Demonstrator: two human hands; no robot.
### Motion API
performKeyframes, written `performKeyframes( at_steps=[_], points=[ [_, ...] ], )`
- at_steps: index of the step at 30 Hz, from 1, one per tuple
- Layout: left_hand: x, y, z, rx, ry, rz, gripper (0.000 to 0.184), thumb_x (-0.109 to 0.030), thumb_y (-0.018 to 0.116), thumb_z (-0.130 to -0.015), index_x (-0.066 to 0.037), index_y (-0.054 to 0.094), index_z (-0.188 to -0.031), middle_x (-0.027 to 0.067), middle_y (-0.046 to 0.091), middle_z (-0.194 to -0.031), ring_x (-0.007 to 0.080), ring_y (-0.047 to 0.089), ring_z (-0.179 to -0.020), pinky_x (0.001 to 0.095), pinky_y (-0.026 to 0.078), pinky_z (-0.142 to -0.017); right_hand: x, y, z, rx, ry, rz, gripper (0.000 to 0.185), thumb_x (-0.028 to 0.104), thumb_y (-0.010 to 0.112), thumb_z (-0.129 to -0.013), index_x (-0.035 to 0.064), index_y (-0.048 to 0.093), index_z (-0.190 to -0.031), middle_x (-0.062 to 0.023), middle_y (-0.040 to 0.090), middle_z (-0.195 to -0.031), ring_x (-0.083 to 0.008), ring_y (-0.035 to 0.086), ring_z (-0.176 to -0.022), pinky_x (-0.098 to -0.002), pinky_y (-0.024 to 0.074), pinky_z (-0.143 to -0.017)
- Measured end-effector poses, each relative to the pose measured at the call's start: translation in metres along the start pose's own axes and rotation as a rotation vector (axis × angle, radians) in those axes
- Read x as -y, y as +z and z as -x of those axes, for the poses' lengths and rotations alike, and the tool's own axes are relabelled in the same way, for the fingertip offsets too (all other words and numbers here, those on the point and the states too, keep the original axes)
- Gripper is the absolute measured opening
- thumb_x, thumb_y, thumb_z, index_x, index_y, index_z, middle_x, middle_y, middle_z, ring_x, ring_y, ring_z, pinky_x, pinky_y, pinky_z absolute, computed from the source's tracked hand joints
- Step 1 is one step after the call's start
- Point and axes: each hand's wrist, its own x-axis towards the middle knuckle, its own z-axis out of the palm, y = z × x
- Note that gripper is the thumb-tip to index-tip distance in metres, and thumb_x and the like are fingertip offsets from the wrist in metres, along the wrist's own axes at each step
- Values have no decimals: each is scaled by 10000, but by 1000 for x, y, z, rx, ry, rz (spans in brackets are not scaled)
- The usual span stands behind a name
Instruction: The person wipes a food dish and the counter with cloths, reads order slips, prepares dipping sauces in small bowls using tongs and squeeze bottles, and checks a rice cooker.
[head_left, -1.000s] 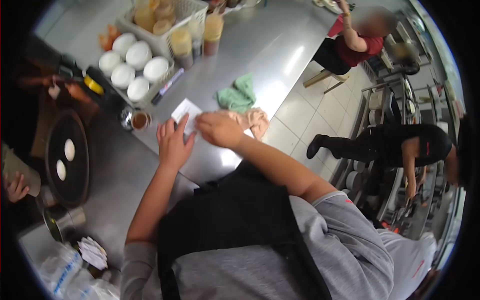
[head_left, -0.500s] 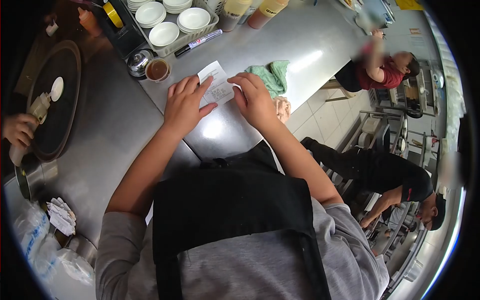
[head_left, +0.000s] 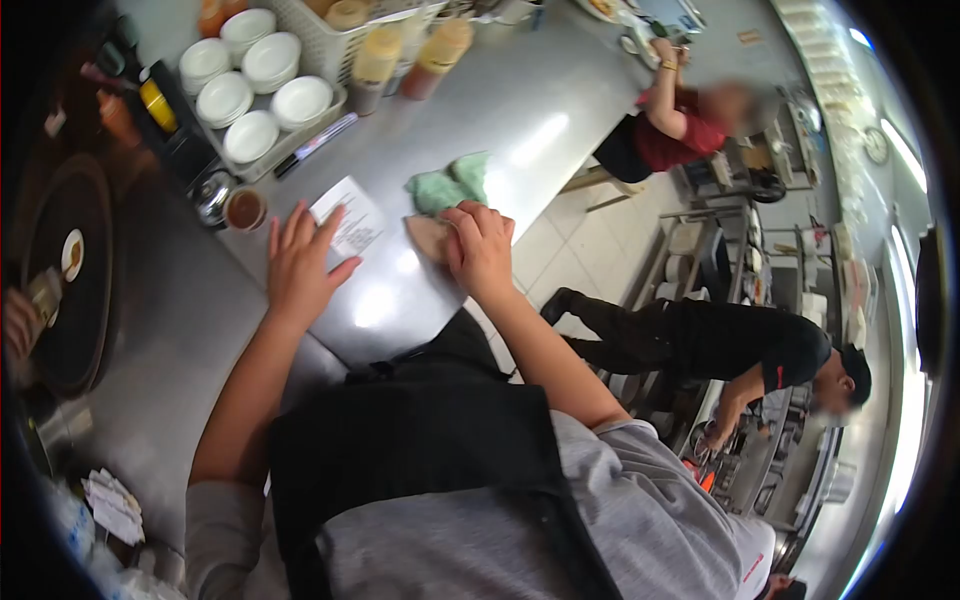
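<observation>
A white printed slip [head_left: 352, 220] lies flat on the steel counter [head_left: 530, 90]. My left hand [head_left: 303, 262] rests at its left edge, fingers spread, with fingertips touching the paper. To the right, my right hand [head_left: 482, 248] has its fingers curled down on a peach-coloured cloth [head_left: 428, 238], covering part of it. A crumpled green cloth [head_left: 447, 186] lies just beyond that hand. Left of the slip stand a small cup of brown sauce [head_left: 245, 209] and a metal call bell [head_left: 212, 196].
A tray of stacked white dishes [head_left: 250, 137], a marker [head_left: 316, 145] and sauce bottles [head_left: 437, 58] stand at the back. A round dark tray [head_left: 75, 275] is at left, beside another person's hand [head_left: 20, 322]. Two people [head_left: 690, 130] [head_left: 730, 335] are at right.
My right hand has left the slip and moved right onto the peach cloth. My left hand stays at the slip. At the left, the other person's hand holds a bottle over the round tray.
</observation>
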Motion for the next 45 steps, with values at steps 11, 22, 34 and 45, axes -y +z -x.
performKeyframes(
  at_steps=[11, 22, 34, 45],
  points=[
    [-1, -2, 0, 22, -8, -33, 694, -376, 751, -794, -174, 504, -1409, 156, 525, -1325, 327, 369, -1379, 524, 199, -1164, -36, 23, 28, 31, 80, -134, 274, -9, 600, -769, 84, 610, -1026, -100, 582, -949, -318, 537, -868, -412, 429, -790],
    [-1, -2, 0, -14, 5, -18, 683, -383, 754, -786, -160, 524, -1389, 151, 544, -1270, 327, 394, -1358, 528, 213, -1157, -36, 23, 27, 38, 92, -140, 261, -11, 603, -785, 83, 616, -1029, -99, 595, -969, -317, 546, -877, -414, 425, -793],
    [-1, -3, 0, 36, -24, -18, 713, -382, 746, -796, -164, 488, -1424, 170, 511, -1350, 329, 360, -1387, 511, 182, -1175, -35, 23, 28, 51, 91, -139, 273, -14, 611, -772, 83, 615, -1028, -97, 592, -966, -311, 549, -886, -406, 425, -801],
    [0, -1, 1, 27, -51, -22, 740, -400, 740, -794, -151, 466, -1435, 167, 519, -1322, 321, 367, -1384, 518, 200, -1160, 11, 8, -14, -66, -65, -180, 258, 3, 658, -784, 89, 635, -1025, -94, 612, -1044, -297, 586, -917, -407, 457, -782]
  ],
)
